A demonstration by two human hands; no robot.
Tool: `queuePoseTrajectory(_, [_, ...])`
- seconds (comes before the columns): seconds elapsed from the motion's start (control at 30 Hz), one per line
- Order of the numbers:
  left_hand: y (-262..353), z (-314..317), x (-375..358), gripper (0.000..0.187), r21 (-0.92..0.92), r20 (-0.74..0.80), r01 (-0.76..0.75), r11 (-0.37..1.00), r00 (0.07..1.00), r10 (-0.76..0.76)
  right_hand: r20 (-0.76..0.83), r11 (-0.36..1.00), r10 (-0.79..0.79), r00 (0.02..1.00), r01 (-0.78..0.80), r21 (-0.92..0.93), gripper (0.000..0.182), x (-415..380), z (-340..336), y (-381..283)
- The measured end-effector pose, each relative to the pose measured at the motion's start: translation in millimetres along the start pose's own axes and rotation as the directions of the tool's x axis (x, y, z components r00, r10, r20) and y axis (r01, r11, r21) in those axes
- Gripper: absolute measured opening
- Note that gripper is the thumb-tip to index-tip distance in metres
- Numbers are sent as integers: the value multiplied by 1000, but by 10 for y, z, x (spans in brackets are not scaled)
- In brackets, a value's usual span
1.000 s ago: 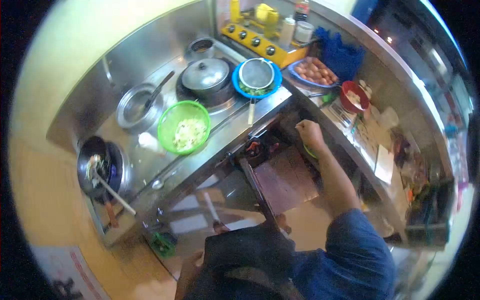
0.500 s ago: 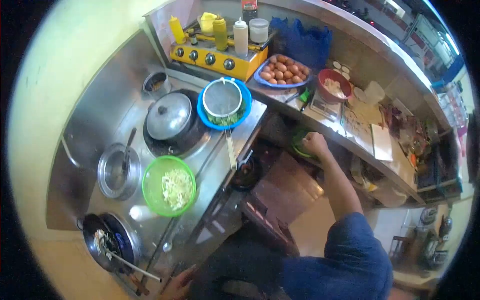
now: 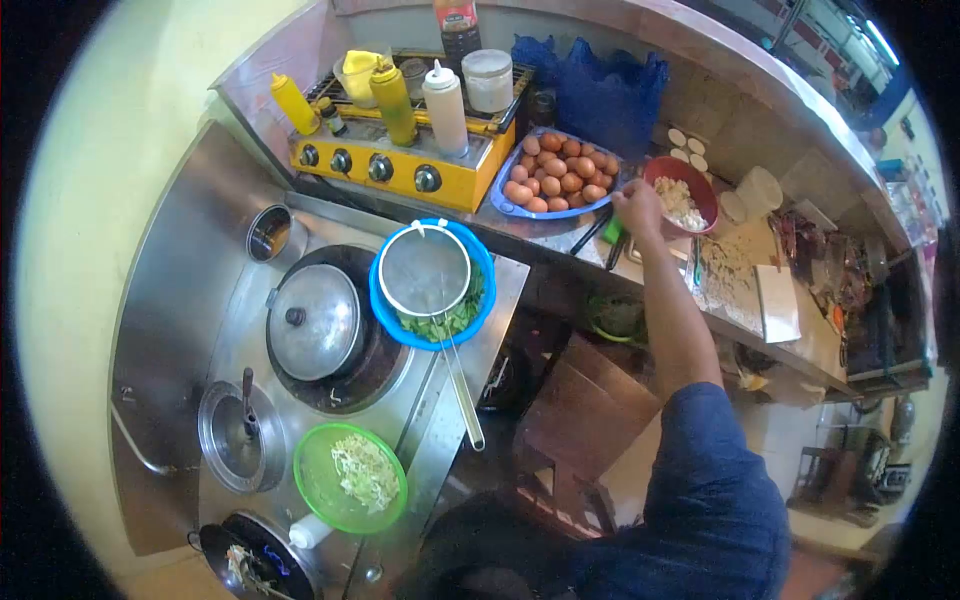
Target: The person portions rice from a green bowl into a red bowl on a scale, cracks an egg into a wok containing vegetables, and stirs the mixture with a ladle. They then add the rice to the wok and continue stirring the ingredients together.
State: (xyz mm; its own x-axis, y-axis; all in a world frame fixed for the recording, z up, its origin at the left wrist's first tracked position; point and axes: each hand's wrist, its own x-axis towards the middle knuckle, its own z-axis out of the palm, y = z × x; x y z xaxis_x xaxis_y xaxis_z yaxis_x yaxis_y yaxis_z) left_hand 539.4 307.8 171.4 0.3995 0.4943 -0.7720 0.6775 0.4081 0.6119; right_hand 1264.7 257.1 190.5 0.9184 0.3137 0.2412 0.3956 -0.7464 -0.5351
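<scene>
My right hand [image 3: 640,209] is over the ledge, between the eggs [image 3: 562,172] and the red bowl [image 3: 697,221]. Its fingers are curled together, and what they hold, if anything, is hidden. Pale chopped food fills part of the bowl. Just below the hand lie a bright green item [image 3: 612,231] and dark handles [image 3: 590,234]. The brown eggs sit piled in a blue-violet basket [image 3: 507,204]. My left hand is out of view.
On the steel counter are a lidded pan [image 3: 317,325], a blue basin [image 3: 377,301] of greens under a strainer [image 3: 424,272], a green colander [image 3: 318,482] of shredded vegetable and a wok [image 3: 212,545]. Sauce bottles [image 3: 444,112] stand on a yellow stove [image 3: 460,178].
My right hand has risen from the low shelf by the green basket to the ledge beside the red bowl. My left hand has left the bottom edge of the view, which has shifted.
</scene>
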Motion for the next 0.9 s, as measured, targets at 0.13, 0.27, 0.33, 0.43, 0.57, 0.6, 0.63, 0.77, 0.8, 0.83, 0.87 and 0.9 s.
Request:
queuePoseTrajectory(0.13, [181, -48, 210, 43, 12, -3, 5, 1000, 1000, -5, -43, 982, -178, 983, 180, 64, 27, 380, 54, -106])
queuePoseTrajectory(0.27, [341, -17, 457, 43, 28, 9, -1, 1000, 1000, 0, 206, 973, -220, 954, 199, 118, 31, 785, 632, -49])
queuePoseTrajectory(0.33, [413, -4, 553, 43, 34, 12, 3, 999, 1000, -3, 228, 960, -222, 948, 253, -117, 41, 798, 645, -157])
queuePoseTrajectory(0.43, [473, -3, 611, 44, 40, 13, 5, 999, 1000, -6, 181, 977, -176, 968, 195, -91, 42, 790, 691, -242])
queuePoseTrajectory(0.57, [489, 4, 622, 44, 36, 15, 6, 999, 1000, -7, 149, 1000, -30, 988, 29, 9, 39, 717, 520, -321])
queuePoseTrajectory(0.6, [484, 9, 612, 44, 37, 13, 7, 999, 1000, -7, 117, 997, 6, 993, -15, 72, 37, 743, 561, -285])
queuePoseTrajectory(0.63, [482, 12, 601, 44, 39, 12, 5, 999, 1000, -6, 87, 989, 46, 995, -58, 135, 36, 784, 623, -227])
queuePoseTrajectory(0.77, [423, 0, 488, 44, 34, 4, 5, 999, 1000, -5, 404, 339, 263, 876, -475, 812, 30, 857, 633, -107])
queuePoseTrajectory(0.8, [397, -17, 437, 44, 32, -2, 3, 999, 1000, -3, 513, 84, 86, 854, -519, 851, 27, 817, 657, -38])
queuePoseTrajectory(0.83, [362, -29, 369, 44, 29, -6, 2, 1000, 1000, -2, 561, -27, -102, 822, -566, 824, 31, 606, 442, -183])
queuePoseTrajectory(0.87, [324, -42, 308, 44, 23, -9, 4, 1000, 1000, -4, 592, -66, -124, 796, -602, 796, 31, 420, 296, -290])
queuePoseTrajectory(0.9, [288, -47, 245, 44, 21, -12, 0, 1000, 1000, 0, 621, -104, -148, 770, -636, 764, 31, 243, 195, -376])
